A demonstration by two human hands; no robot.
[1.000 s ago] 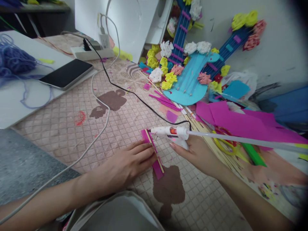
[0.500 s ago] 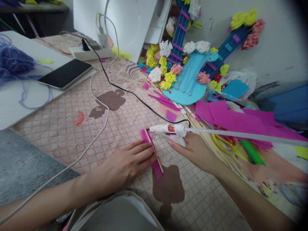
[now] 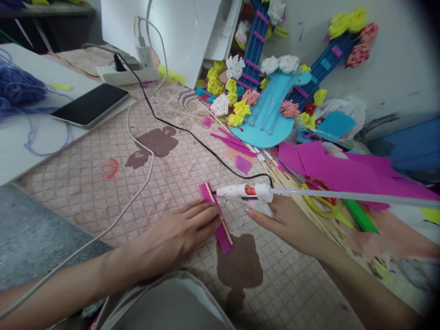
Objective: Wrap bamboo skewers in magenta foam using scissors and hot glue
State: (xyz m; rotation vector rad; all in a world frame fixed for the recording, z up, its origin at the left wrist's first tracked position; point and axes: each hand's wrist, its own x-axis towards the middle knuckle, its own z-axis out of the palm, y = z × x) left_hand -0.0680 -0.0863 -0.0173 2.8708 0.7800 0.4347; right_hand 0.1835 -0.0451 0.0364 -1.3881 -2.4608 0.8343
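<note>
My left hand (image 3: 182,231) lies flat on the pink mat, its fingertips pressing a magenta foam strip (image 3: 224,238) that has a thin wooden stick (image 3: 210,192) lying along it. A white hot glue gun (image 3: 245,192) sits in my right hand (image 3: 292,222), fingers wrapped round its handle. The nozzle points left, close to the upper end of the stick and strip. A long clear glue stick (image 3: 350,196) juts from the back of the gun to the right, and a black cord (image 3: 178,129) runs from the gun to the power strip (image 3: 123,73).
Blue foam guitars (image 3: 271,114) with paper flowers lean against the wall. Magenta foam sheets (image 3: 330,169), bamboo sticks (image 3: 302,201) and scissors (image 3: 319,204) lie at the right. A phone (image 3: 91,104) and blue yarn (image 3: 17,89) rest on a white board at left. A white cable (image 3: 137,188) crosses the mat.
The glue gun's nozzle has moved slightly down along the stick while my left hand stays pressed on the strip. The view has shifted a little.
</note>
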